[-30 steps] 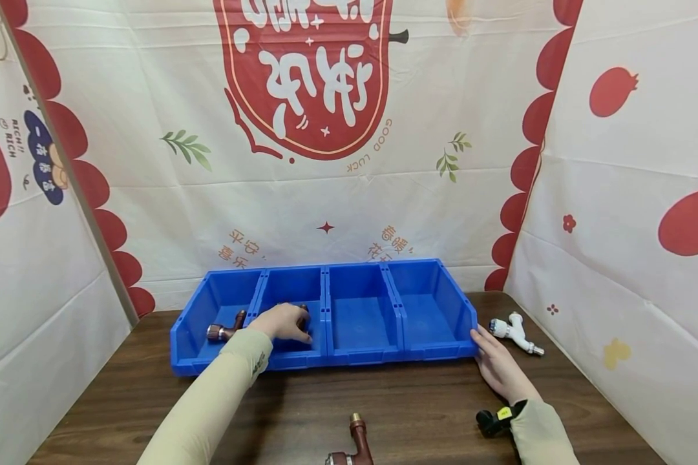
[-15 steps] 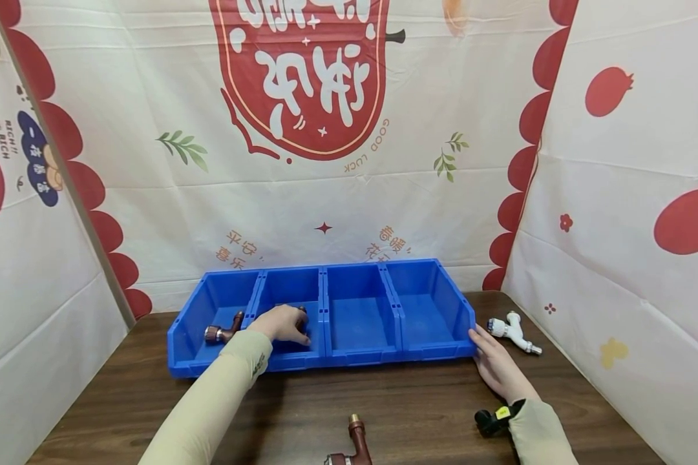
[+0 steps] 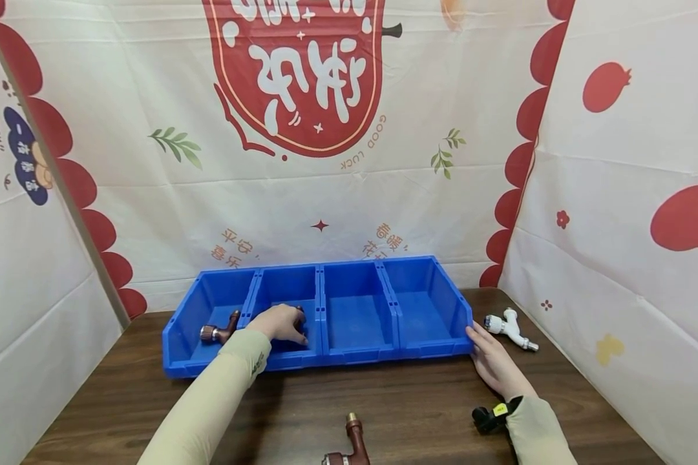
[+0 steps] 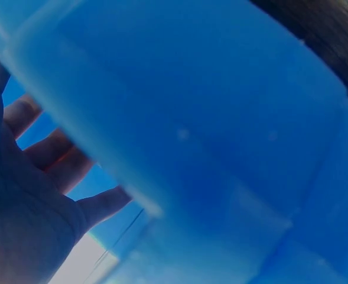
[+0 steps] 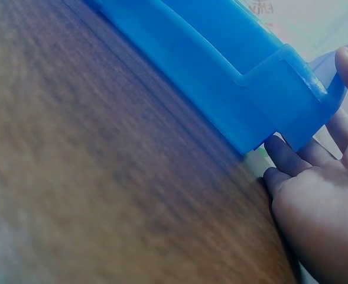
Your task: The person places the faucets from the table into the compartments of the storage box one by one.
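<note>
A blue four-section bin (image 3: 349,357) stands on the brown table. My left hand (image 3: 276,321) reaches into its second section from the left, over a dark brown part that mostly hides under the fingers. In the left wrist view, that palm (image 4: 26,219) looks bare, with thumb and fingers spread apart; the bin wall (image 4: 179,118) covers part of the view. My right hand (image 3: 494,361) touches the bin's right front corner, its fingers (image 5: 286,157) resting against the end wall. A brown faucet (image 3: 220,331) lies in the leftmost section.
Another brown faucet (image 3: 355,445) lies at the table's front edge, partly cut off. A white faucet (image 3: 510,328) sits right of the bin. Printed cloth (image 3: 326,200) hangs behind and at both sides. A black strap device (image 3: 490,418) is on the right wrist.
The view has shifted slightly, so everything appears a little further left. Both hands keep their places at the bin, and nothing else has visibly moved.
</note>
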Demonstrator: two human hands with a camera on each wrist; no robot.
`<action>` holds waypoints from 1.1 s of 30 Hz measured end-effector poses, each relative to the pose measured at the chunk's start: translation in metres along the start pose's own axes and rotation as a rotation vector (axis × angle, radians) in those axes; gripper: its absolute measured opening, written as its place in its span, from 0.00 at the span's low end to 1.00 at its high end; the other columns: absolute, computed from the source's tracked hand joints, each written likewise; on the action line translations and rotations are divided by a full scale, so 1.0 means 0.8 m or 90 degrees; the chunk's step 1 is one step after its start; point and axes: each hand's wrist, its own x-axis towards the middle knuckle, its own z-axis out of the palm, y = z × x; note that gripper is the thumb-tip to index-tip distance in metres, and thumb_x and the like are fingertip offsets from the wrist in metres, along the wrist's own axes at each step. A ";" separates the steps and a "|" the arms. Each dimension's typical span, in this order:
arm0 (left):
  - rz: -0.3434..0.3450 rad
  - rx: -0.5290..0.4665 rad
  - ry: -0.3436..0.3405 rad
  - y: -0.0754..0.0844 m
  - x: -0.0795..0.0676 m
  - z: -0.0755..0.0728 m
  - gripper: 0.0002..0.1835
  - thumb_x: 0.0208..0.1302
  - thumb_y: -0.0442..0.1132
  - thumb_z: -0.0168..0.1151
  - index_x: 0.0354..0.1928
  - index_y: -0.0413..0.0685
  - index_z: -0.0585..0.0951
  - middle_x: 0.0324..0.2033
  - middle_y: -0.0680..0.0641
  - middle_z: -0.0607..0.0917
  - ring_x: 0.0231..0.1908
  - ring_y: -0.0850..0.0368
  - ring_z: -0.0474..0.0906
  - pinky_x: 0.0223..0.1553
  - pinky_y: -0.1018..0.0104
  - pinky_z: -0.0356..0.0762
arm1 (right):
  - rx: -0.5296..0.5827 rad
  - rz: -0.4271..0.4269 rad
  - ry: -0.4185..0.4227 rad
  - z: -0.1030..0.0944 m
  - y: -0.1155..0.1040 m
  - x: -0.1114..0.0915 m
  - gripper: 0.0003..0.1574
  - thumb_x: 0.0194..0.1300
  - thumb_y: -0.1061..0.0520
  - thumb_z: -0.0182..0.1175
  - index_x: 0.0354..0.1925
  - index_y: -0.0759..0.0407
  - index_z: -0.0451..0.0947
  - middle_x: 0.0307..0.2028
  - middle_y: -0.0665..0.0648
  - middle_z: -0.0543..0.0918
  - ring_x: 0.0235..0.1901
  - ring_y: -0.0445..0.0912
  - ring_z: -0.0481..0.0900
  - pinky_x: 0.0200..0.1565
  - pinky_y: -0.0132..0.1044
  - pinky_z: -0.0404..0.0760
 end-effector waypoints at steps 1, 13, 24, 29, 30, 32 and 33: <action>-0.001 0.002 0.000 0.000 0.000 0.000 0.29 0.52 0.55 0.73 0.53 0.48 0.82 0.41 0.50 0.83 0.43 0.53 0.77 0.47 0.53 0.76 | 0.001 0.000 0.000 -0.001 0.000 0.001 0.47 0.78 0.51 0.43 0.74 0.64 0.24 0.75 0.64 0.30 0.73 0.55 0.27 0.69 0.49 0.29; -0.015 -0.005 -0.005 0.005 0.002 -0.003 0.31 0.51 0.55 0.74 0.54 0.46 0.81 0.43 0.48 0.83 0.45 0.51 0.78 0.49 0.51 0.76 | 0.002 0.006 0.010 -0.002 -0.003 -0.002 0.47 0.78 0.51 0.44 0.74 0.64 0.23 0.74 0.64 0.29 0.73 0.54 0.26 0.69 0.48 0.29; -0.031 -0.011 -0.005 0.008 -0.002 -0.002 0.29 0.50 0.55 0.75 0.51 0.47 0.83 0.40 0.50 0.83 0.42 0.52 0.78 0.47 0.51 0.77 | 0.004 0.002 0.008 -0.001 -0.002 0.001 0.47 0.78 0.52 0.44 0.74 0.64 0.24 0.74 0.64 0.29 0.73 0.55 0.27 0.69 0.49 0.29; -0.040 -0.016 -0.004 0.006 -0.001 0.001 0.29 0.49 0.55 0.75 0.50 0.48 0.83 0.39 0.50 0.83 0.41 0.53 0.78 0.47 0.51 0.76 | 0.003 0.004 0.009 0.001 -0.001 0.000 0.46 0.78 0.53 0.43 0.74 0.64 0.24 0.75 0.64 0.30 0.73 0.55 0.28 0.69 0.49 0.29; -0.042 -0.017 -0.004 0.006 -0.001 0.002 0.29 0.49 0.55 0.75 0.50 0.48 0.83 0.39 0.50 0.83 0.41 0.53 0.78 0.47 0.51 0.76 | 0.001 0.004 0.010 0.001 -0.001 0.000 0.46 0.78 0.53 0.43 0.74 0.64 0.24 0.75 0.64 0.30 0.73 0.55 0.28 0.69 0.49 0.29; -0.044 -0.020 -0.003 0.005 -0.001 0.003 0.29 0.49 0.55 0.75 0.50 0.47 0.83 0.39 0.50 0.83 0.41 0.53 0.78 0.47 0.51 0.76 | 0.001 0.004 0.009 0.001 -0.002 0.000 0.46 0.78 0.53 0.43 0.74 0.64 0.24 0.74 0.64 0.30 0.73 0.55 0.27 0.69 0.49 0.29; -0.043 -0.019 -0.002 0.005 -0.001 0.003 0.29 0.49 0.55 0.75 0.50 0.47 0.83 0.39 0.50 0.83 0.41 0.53 0.78 0.47 0.51 0.77 | 0.000 0.004 0.009 0.001 -0.002 0.000 0.46 0.78 0.53 0.43 0.74 0.64 0.24 0.74 0.64 0.30 0.73 0.55 0.27 0.69 0.49 0.28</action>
